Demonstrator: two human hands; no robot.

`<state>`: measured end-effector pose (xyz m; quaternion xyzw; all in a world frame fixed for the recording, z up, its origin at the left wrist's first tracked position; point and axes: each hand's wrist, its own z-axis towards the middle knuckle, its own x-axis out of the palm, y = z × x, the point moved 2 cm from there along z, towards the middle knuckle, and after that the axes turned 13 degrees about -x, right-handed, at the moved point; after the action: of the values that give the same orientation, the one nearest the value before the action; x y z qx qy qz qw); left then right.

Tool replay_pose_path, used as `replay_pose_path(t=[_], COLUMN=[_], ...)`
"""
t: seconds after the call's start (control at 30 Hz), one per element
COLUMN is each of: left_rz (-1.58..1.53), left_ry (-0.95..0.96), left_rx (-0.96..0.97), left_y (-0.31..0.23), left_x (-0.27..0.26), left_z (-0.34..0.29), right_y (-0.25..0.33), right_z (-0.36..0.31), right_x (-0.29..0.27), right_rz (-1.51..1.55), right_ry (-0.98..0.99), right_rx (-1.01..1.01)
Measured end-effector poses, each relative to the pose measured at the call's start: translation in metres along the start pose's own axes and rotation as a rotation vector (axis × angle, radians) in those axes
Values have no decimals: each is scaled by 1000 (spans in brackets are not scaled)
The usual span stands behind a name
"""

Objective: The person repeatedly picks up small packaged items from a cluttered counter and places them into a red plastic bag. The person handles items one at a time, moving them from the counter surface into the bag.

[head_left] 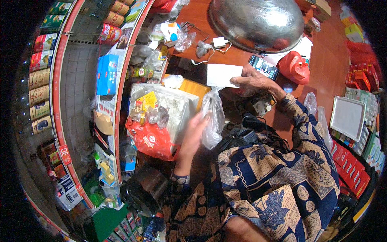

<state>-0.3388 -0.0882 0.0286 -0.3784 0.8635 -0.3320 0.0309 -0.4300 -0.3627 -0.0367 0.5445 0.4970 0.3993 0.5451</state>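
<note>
My right hand (256, 80) pinches a blank white card (219, 75) between thumb and fingers, just in front of the wooden table's edge. Lower and to the left, my left hand (192, 131) is closed on a crumpled clear plastic bag (213, 121), which hangs below the card. Some of the left fingers are hidden behind the bag. Beneath my right hand are dark items and a small container with a white cap (268, 107), partly covered by the arm. A phone with a lit screen (264, 67) lies just beyond the right hand.
A large perforated metal bowl (256, 24) stands upside down on the table (193, 30). A white charger (219, 42) with its cable and a red plastic bag (294, 68) lie near it. At left are a white foam box (183, 107), another red bag (151, 139) and stocked shelves (56, 97).
</note>
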Motion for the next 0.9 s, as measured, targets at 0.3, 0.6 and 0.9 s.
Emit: replay_pose_path(t=[0.3,0.6,0.9], left_rz=[-18,-130,-83], left_ry=[78,-67,-45], left_rx=[130,-30,-75], left_y=[0,14,9], left_x=[-2,-6,-13], left_z=[16,21,4], right_y=[33,7,-20], right_z=[-2,-12,-17], right_x=[28,18,22], right_rz=[292,218,410], right_ry=[4,19,-75], right_rx=[-44,-85,-22])
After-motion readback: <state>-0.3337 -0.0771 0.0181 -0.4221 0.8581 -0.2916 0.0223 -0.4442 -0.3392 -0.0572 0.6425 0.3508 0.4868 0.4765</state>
